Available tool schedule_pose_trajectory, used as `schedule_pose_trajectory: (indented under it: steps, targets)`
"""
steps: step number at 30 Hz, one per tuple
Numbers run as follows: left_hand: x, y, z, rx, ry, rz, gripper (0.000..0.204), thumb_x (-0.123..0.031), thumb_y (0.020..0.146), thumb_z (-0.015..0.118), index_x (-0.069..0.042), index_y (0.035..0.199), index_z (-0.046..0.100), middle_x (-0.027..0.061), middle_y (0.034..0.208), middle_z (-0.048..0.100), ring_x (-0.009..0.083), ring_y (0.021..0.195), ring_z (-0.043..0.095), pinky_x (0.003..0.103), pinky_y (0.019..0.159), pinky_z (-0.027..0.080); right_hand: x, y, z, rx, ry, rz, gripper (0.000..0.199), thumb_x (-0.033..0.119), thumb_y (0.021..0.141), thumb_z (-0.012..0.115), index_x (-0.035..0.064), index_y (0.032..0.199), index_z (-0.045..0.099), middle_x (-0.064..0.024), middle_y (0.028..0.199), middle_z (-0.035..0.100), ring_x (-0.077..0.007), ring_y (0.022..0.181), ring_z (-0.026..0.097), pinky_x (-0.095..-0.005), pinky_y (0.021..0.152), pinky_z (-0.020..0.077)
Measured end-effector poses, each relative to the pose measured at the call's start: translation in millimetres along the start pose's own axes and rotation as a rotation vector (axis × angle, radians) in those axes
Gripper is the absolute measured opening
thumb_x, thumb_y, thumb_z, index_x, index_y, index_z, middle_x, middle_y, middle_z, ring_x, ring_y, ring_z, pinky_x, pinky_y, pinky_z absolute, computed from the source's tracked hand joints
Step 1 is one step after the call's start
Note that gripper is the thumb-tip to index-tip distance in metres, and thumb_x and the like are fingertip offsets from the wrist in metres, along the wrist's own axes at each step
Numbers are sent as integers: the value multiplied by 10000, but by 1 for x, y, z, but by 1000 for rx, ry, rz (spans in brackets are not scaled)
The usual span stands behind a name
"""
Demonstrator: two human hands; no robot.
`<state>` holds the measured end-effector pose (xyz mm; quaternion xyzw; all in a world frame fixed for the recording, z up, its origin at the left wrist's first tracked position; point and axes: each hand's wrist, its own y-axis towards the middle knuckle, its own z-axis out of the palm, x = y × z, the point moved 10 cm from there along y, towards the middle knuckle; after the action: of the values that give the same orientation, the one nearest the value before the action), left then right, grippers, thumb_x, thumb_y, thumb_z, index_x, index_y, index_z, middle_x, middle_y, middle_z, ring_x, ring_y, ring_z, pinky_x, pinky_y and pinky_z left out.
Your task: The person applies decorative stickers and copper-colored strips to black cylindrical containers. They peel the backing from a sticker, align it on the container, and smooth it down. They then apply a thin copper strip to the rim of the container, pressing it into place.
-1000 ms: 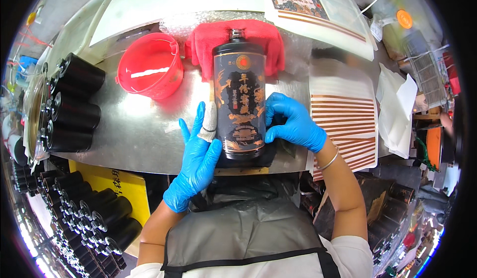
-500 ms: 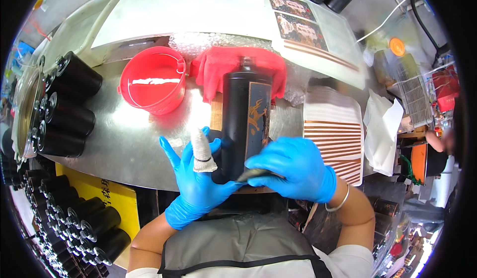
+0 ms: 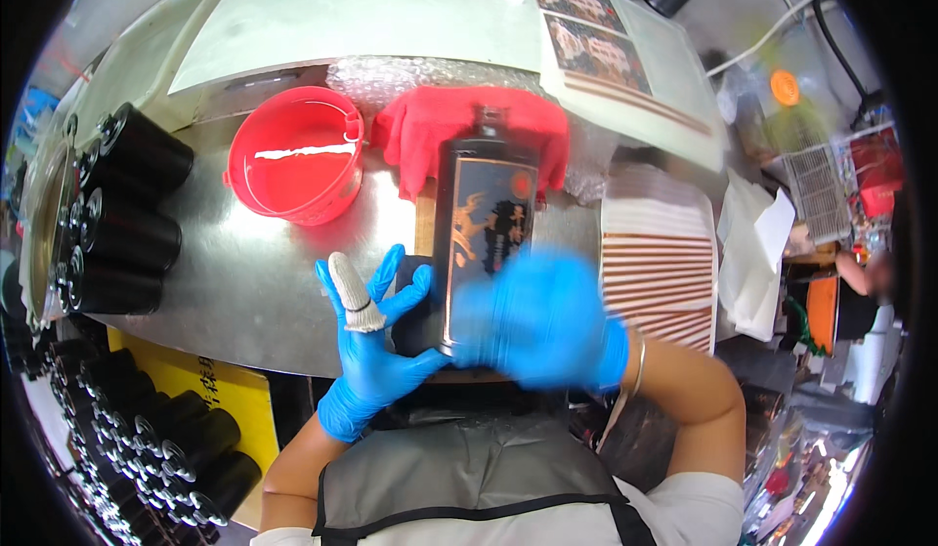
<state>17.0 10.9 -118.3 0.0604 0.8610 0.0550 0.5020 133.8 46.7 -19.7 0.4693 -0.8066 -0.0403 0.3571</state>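
Note:
A black bottle (image 3: 489, 175) lies on its side, its neck pointing away from me and resting on a red cloth (image 3: 542, 136). Its dark label with gold edging and a gold figure faces up. Beside the bottle's base, my left hand (image 3: 376, 351), in a blue glove with a whitish knit finger cover, has its fingers spread; the thumb reaches the base's edge. A black piece (image 3: 412, 302) shows between those fingers and the bottle. My right hand (image 3: 547, 321), also blue-gloved, is over the lower right of the label, smeared by motion; its fingers and anything in them cannot be made out.
A red bucket (image 3: 298, 180) of liquid stands left of the cloth. Further left are several black bottles (image 3: 142, 224), with more below beside a yellow board (image 3: 244, 399). On the right lie a sheet with brown strips (image 3: 660, 282) and white paper (image 3: 752, 263); printed labels (image 3: 596, 53) lie behind.
The bottle has rolled so its label faces up more fully. My right hand has shifted left and is blurred; the dark flat piece seen in it before is hidden. My left hand has moved slightly left.

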Motion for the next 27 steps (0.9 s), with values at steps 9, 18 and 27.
schedule_pose_trajectory:
  steps: [9, 18, 27]
  targets:
    - [20, -8, 15, 46, -246, -97, 645, -170, 692, 715, -69, 1293, 505, 221, 1481, 182, 332, 1398, 77, 500, 1098, -78, 38, 17, -8, 157, -92, -202, 150, 132, 712, 678, 168, 857, 684, -48, 742, 610, -236, 693, 588, -332, 588, 444]
    - [-26, 5, 19, 142, 261, -8, 911, -302, 695, 718, -27, 1421, 241, 234, 1450, 236, 374, 1386, 125, 582, 1048, -119, -69, 67, -95, -386, -567, -172, 176, 221, 735, 679, 107, 866, 654, -80, 736, 570, -271, 643, 549, -375, 578, 438]
    - [-33, 81, 8, 104, 161, 192, 520, -427, 950, 301, -187, 1408, 353, 244, 1366, 379, 388, 1330, 264, 575, 1060, -87, 17, -38, -44, -124, -35, -174, 325, 207, 606, 778, 190, 906, 653, 35, 752, 584, -148, 565, 474, -305, 531, 334]
